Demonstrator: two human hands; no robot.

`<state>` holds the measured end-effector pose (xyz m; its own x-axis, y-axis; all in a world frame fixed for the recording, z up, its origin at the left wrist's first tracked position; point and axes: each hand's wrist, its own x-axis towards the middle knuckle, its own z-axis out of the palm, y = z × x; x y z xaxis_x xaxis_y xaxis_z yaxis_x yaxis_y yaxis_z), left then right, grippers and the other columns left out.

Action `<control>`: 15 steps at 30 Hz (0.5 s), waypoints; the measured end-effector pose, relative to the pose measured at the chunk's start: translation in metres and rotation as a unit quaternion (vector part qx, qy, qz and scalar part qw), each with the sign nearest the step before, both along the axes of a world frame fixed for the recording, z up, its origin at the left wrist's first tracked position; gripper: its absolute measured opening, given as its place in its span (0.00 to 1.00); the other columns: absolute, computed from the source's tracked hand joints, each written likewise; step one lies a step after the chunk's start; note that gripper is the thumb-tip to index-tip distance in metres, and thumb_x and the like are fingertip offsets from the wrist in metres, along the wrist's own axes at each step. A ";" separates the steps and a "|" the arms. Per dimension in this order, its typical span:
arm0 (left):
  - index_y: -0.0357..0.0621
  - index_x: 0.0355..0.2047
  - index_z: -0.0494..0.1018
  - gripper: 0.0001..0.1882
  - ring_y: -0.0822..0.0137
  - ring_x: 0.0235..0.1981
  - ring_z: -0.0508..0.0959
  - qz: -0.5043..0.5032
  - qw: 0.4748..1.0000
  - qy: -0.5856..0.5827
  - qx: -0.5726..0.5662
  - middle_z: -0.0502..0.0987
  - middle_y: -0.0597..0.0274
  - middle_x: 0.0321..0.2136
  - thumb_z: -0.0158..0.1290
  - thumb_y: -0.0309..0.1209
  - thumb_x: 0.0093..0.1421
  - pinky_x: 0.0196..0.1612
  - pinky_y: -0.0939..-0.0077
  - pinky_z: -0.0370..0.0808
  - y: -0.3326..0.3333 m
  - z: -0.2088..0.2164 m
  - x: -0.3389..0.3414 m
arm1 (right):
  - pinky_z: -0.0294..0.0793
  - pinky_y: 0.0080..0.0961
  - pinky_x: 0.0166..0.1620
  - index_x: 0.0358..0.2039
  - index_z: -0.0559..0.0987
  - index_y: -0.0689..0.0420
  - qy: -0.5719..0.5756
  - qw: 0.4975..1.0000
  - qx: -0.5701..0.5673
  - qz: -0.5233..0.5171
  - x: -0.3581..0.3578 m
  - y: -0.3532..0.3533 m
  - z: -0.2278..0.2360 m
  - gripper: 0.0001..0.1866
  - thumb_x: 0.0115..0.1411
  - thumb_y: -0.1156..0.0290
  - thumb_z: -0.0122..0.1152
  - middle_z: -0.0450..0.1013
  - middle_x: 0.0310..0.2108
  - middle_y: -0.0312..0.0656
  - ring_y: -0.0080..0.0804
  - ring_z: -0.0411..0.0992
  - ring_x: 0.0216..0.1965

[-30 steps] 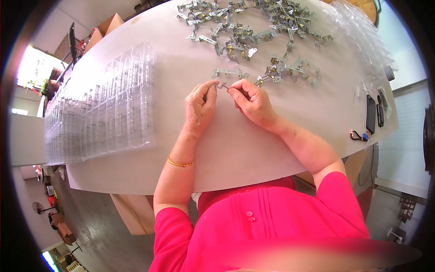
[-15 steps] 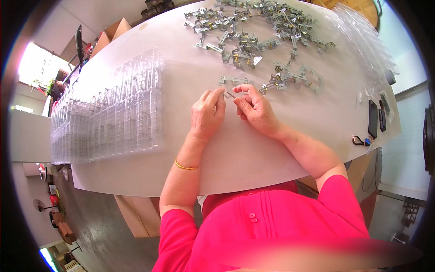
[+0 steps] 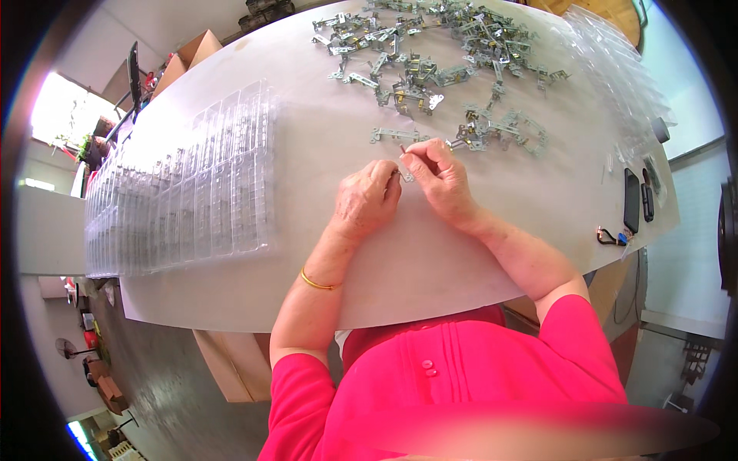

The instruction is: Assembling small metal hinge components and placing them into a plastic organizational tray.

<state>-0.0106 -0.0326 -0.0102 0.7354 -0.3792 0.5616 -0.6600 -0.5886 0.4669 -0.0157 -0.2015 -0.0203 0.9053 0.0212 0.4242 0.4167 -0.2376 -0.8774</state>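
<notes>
My left hand (image 3: pixel 367 198) is closed around a small metal bracket (image 3: pixel 407 177), whose pale end sticks out past the fingertips toward the other hand. Thumb and forefinger of my right hand (image 3: pixel 444 184) pinch a thin, dark, rod-like piece (image 3: pixel 402 149), its tip pointing up. The hands are close together above the table, and the fingers hide most of both pieces. Just beyond them a single long metal bracket (image 3: pixel 393 134) lies flat. A small cluster of metal brackets (image 3: pixel 478 132) lies just past my right hand.
A large pile of metal brackets (image 3: pixel 492 38) spreads over the table's far side. Clear plastic trays (image 3: pixel 265 177) with filled compartments stand at the left; more clear plastic trays (image 3: pixel 615 77) lie at the far right. A black phone (image 3: pixel 632 201) and a dark-handled tool (image 3: pixel 611 238) rest near the right edge.
My left hand has shifted right and slightly nearer to me, and the bracket's end now shows. My right hand has turned, so the rod-like piece points upward.
</notes>
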 end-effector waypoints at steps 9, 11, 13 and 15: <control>0.39 0.37 0.74 0.05 0.82 0.22 0.69 0.072 0.899 0.305 -0.307 0.73 0.72 0.24 0.52 0.27 0.65 0.23 0.86 0.66 0.012 0.000 0.009 | 0.65 0.15 0.26 0.35 0.76 0.57 0.149 0.977 0.145 0.053 -0.004 0.000 0.014 0.06 0.67 0.68 0.57 0.69 0.23 0.27 0.13 0.64 0.23; 0.39 0.37 0.74 0.05 0.83 0.22 0.68 0.065 0.870 0.344 -0.349 0.73 0.71 0.24 0.52 0.28 0.66 0.23 0.87 0.65 0.012 0.001 0.010 | 0.65 0.15 0.26 0.35 0.76 0.57 0.169 0.981 0.073 0.057 -0.006 0.000 0.015 0.06 0.67 0.68 0.58 0.68 0.21 0.27 0.13 0.65 0.23; 0.39 0.38 0.73 0.06 0.84 0.21 0.67 0.055 0.875 0.342 -0.338 0.73 0.71 0.23 0.51 0.29 0.66 0.21 0.89 0.63 0.013 0.000 0.010 | 0.66 0.15 0.26 0.35 0.76 0.57 0.170 0.982 0.064 0.058 -0.005 0.000 0.013 0.06 0.67 0.68 0.58 0.69 0.21 0.27 0.13 0.65 0.23; 0.39 0.38 0.73 0.06 0.84 0.21 0.67 0.053 0.881 0.335 -0.329 0.73 0.71 0.23 0.51 0.29 0.66 0.22 0.89 0.63 0.013 -0.001 0.010 | 0.66 0.16 0.26 0.35 0.76 0.57 0.173 0.982 0.055 0.058 -0.004 0.000 0.012 0.06 0.67 0.68 0.58 0.69 0.20 0.28 0.13 0.65 0.22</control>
